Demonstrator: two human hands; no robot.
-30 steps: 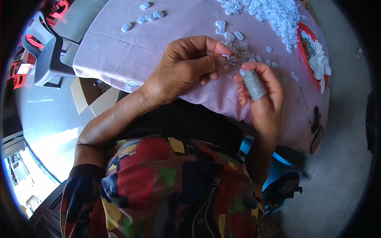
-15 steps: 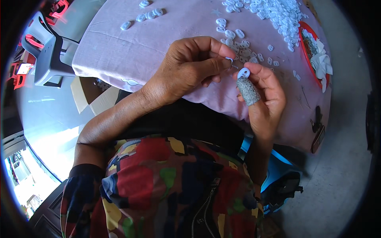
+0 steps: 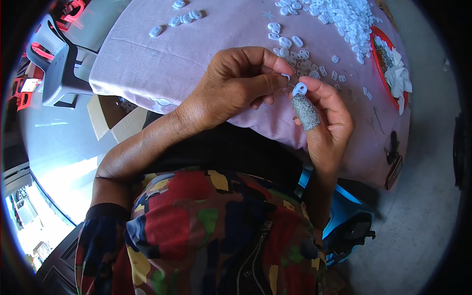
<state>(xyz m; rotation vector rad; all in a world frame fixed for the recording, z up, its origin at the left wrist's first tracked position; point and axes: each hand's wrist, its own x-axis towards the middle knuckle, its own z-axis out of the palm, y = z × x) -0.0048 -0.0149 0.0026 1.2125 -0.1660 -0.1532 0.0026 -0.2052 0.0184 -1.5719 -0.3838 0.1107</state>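
My left hand (image 3: 241,83) pinches a thin bent metal wire (image 3: 286,78) between thumb and forefinger, just above the table's near edge. My right hand (image 3: 327,115) holds a small white plastic piece with a hole (image 3: 300,89) between its fingertips; its thumb wears a grey knitted finger cot (image 3: 306,112). The wire's tip touches the white piece. Both hands hover over a pink tablecloth (image 3: 196,54). Several loose white plastic pieces (image 3: 300,54) lie just beyond the hands.
A large heap of white pieces (image 3: 344,17) lies at the far right. A red bowl (image 3: 381,69) with white contents sits at the table's right edge. A grey plastic chair (image 3: 61,73) stands left. A black clip (image 3: 393,150) lies near the right corner.
My right hand has turned the white piece up toward the wire and moved closer to my left hand; the two now meet at the piece.
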